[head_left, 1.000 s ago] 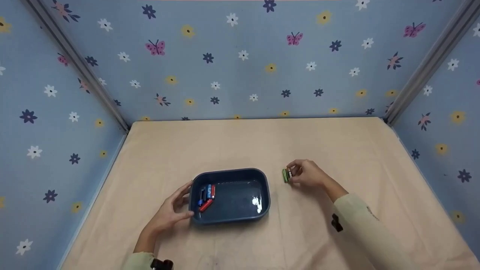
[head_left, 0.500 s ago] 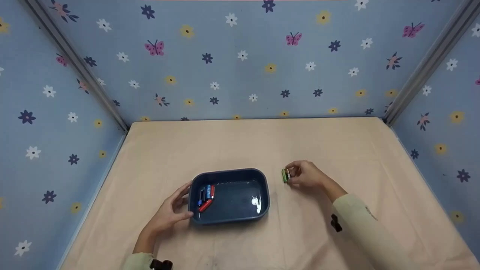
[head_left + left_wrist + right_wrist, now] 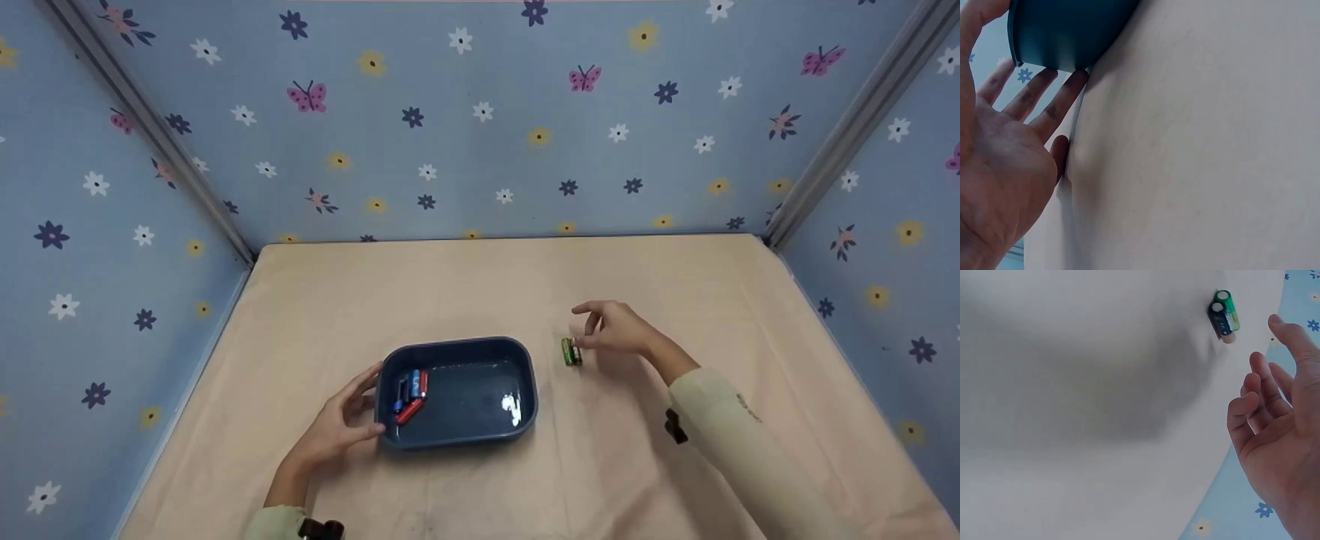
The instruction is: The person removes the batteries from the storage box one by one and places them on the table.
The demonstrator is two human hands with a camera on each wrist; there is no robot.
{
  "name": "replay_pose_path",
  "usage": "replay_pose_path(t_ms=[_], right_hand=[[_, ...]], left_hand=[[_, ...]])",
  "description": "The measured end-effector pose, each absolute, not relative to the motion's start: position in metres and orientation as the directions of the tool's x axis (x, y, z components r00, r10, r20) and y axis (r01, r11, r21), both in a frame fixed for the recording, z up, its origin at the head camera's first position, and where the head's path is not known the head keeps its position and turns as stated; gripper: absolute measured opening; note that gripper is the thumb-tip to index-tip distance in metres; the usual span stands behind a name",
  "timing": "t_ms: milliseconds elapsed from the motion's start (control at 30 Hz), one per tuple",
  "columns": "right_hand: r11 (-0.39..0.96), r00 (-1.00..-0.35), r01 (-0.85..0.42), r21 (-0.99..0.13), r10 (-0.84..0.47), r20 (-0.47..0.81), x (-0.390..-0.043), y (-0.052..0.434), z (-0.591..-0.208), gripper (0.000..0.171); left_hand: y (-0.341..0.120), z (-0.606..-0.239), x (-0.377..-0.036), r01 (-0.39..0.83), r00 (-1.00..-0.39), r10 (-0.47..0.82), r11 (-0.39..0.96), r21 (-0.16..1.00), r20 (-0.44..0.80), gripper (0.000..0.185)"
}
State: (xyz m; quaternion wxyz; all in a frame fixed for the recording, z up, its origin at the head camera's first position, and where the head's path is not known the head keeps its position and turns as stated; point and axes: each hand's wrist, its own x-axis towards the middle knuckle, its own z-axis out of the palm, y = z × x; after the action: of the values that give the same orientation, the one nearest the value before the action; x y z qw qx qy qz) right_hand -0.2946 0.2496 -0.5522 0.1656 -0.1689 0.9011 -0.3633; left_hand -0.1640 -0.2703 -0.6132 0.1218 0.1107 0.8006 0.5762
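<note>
Head: left hand (image 3: 326, 431), fingers spread, touches tray (image 3: 465, 409) at 9 o'clock edge; coloured batteries (image 3: 412, 396) inside, 9 o'clock. Loose pair (image 3: 568, 352) on table (image 3: 487, 292), tray's 2 o'clock, gap between. Right hand (image 3: 619, 330) at pair's 2 o'clock.

Left wrist: fingertips on tray wall; table stretches toward 3.

Right wrist: thumb and fingers parted, pair apart at 11.
</note>
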Motion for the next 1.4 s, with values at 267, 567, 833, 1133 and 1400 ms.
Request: replay_pose_path(t_ms=[267,567,833,1133,1400], right_hand=[[0.680,-0.874,-0.199,-0.706,-0.449,-0.186,-0.299,0.240,-0.549,0.064],[0.665,-0.854,-0.258,-0.701,-0.496,-0.157,-0.303,0.227,-0.538,0.058],[0.641,-0.839,-0.304,-0.704,-0.530,-0.120,-0.307,0.209,-0.523,0.050],[0.599,-0.817,-0.338,-0.726,-0.570,-0.090,-0.306,0.184,-0.518,0.048],[0.575,-0.789,-0.354,-0.738,-0.607,-0.095,-0.303,0.163,-0.516,0.047]], left_hand=[[-0.270,-0.614,-0.164,0.028,-0.948,0.310,0.306,0.952,-0.071,0.096],[-0.270,-0.614,-0.163,0.020,-0.948,0.310,0.290,0.957,-0.074,0.097],[-0.271,-0.614,-0.163,0.034,-0.948,0.311,0.296,0.955,-0.063,0.096],[-0.271,-0.614,-0.163,0.048,-0.946,0.319,0.303,0.952,-0.054,0.096],[-0.272,-0.613,-0.163,0.041,-0.942,0.329,0.291,0.956,-0.060,0.096]])
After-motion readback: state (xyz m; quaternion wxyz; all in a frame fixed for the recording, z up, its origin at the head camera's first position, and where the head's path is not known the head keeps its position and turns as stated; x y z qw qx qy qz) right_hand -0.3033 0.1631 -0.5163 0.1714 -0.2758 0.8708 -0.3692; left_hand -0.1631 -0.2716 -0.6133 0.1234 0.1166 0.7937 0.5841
